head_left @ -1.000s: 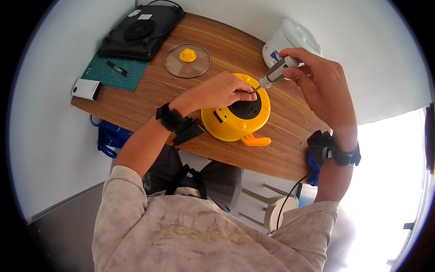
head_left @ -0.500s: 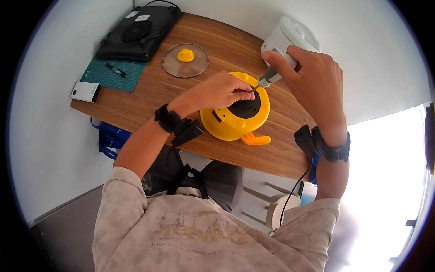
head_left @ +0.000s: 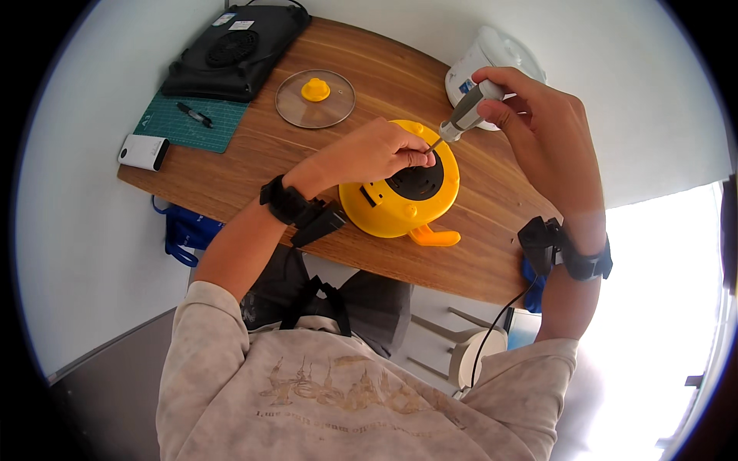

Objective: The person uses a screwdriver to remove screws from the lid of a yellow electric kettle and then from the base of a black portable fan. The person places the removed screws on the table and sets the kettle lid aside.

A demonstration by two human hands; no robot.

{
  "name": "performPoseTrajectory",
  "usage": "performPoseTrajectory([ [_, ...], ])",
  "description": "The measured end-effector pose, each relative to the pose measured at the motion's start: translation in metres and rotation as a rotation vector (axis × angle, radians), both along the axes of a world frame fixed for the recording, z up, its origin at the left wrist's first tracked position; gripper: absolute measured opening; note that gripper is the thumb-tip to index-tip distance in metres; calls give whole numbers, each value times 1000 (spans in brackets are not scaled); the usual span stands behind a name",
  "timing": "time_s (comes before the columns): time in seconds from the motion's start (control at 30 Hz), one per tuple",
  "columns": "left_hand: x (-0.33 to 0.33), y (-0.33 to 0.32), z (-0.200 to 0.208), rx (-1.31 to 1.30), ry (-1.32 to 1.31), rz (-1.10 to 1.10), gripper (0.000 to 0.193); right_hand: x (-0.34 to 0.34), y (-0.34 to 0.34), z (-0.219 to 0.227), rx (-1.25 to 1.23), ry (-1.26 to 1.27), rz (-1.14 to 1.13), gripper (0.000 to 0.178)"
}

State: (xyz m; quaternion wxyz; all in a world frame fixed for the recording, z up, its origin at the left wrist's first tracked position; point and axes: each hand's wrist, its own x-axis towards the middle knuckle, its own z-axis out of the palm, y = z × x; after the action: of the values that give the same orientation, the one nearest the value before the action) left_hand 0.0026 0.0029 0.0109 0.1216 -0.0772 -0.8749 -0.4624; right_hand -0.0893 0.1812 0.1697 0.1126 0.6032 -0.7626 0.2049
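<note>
A yellow electric pot lies upside down on the wooden table, its round black base plate facing up and its orange-yellow handle pointing toward me. My right hand grips the end of a grey-and-white screwdriver between thumb and fingers. The tool slants down to the left, its metal shaft reaching the far part of the base plate. There my left hand pinches around the shaft's lower end, resting over the pot. Those fingertips hide the tip and whatever is under it.
Beyond the pot lies a glass lid with a yellow knob. A white rice-cooker-like appliance stands at the back right. At the far left are a black cooling pad, green cutting mat, black pen and white power bank.
My right hand has turned and shifted its hold toward the screwdriver's end, showing more of the handle; its wrist moved right. My left hand and the pot stay about where they were.
</note>
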Motion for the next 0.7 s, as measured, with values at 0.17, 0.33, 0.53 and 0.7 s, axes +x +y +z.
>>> performPoseTrajectory([
  [0.17,2,0,-1,-17,19,3,27,1,-4,-2,3,100,-73,32],
  [0.33,2,1,5,-46,-2,-16,25,5,-15,-7,77,278,-339,55],
  [0.53,0,-1,-2,-7,29,-31,23,17,-12,-2,117,219,-311,44],
  [0.7,2,0,2,-15,-10,-14,22,11,7,-4,-39,-123,4,20],
])
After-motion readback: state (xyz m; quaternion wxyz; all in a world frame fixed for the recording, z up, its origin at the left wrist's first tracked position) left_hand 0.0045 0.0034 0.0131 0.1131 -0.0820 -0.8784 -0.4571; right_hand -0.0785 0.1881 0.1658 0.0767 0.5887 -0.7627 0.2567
